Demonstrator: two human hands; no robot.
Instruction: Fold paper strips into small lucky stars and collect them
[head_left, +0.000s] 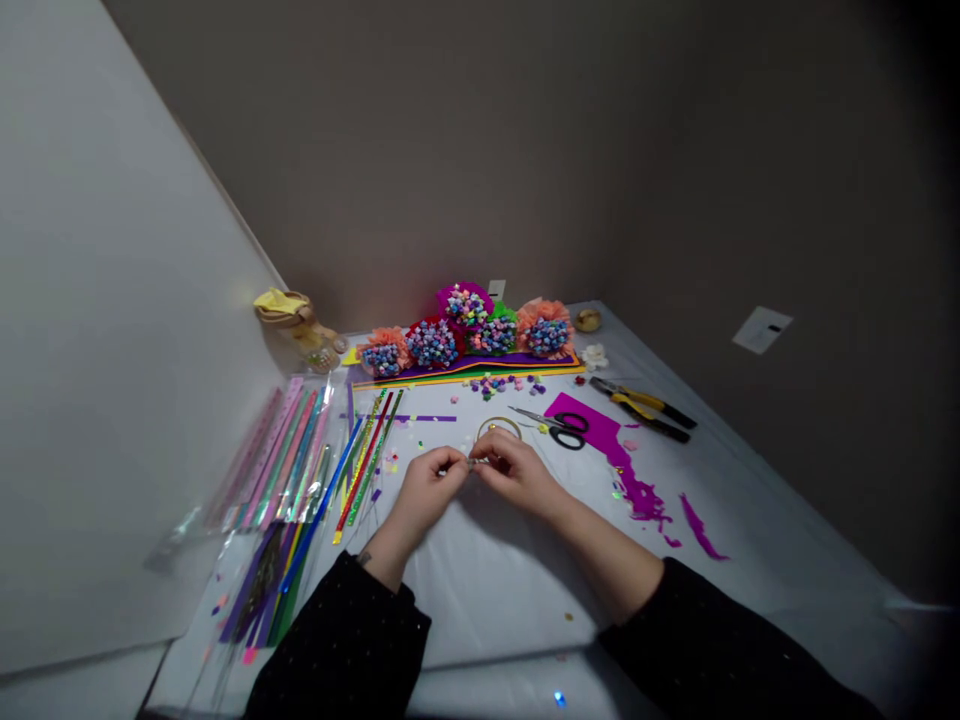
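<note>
My left hand (429,488) and my right hand (514,470) meet over the white table (495,580). Both pinch a thin shiny paper strip (474,461) between their fingertips. Just beyond them lies a small gold ring of tape (499,427). Scissors with black handles (556,427) rest on a magenta sheet (592,425) to the right of my right hand. Both sleeves are black.
Coloured foil strips (360,465) and packets of strips (281,455) lie at the left. Paper-star bouquets (469,335) line the back on foam sheets. Yellow-handled pliers (645,408) lie at the right, with magenta scraps (645,497) and loose paper stars (502,383).
</note>
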